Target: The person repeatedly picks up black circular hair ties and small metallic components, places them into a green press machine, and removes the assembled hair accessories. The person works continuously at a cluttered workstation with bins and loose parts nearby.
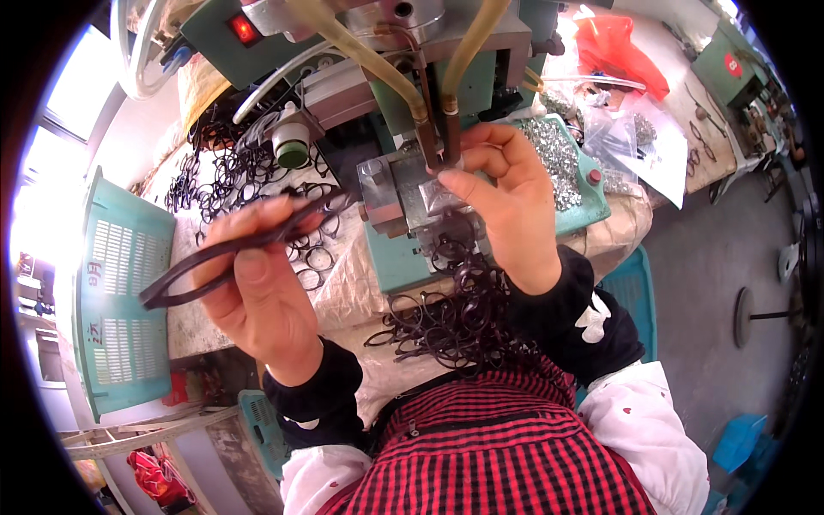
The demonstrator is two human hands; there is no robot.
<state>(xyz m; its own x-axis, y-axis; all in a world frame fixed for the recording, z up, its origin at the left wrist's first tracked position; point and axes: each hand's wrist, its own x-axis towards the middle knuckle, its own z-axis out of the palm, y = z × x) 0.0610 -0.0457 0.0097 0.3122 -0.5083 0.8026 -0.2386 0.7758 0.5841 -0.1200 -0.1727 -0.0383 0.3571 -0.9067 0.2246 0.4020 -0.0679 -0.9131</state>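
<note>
My left hand (pixel 270 313) grips a dark eyeglass frame (pixel 219 249), fingers and thumb closed on its rim. That frame is held tilted in the air, left of the machine. My right hand (pixel 525 215) is at the machine's two dark upright prongs (pixel 429 142), thumb and forefinger pinched together by their tips. Whatever is in this pinch is too small or too hidden to name. Metal clamp blocks (pixel 378 190) sit beside and below the prongs. A heap of dark eyeglass frames (pixel 455 322) lies between my forearms, just below the machine.
More eyeglass frames (pixel 227 176) are spread on the covered table to the left. A pale green basket (pixel 129 223) stands at the left edge. Right of the machine, a green tray (pixel 592 206) holds small shiny metal parts. Yellowish hoses (pixel 356 51) run down to the prongs.
</note>
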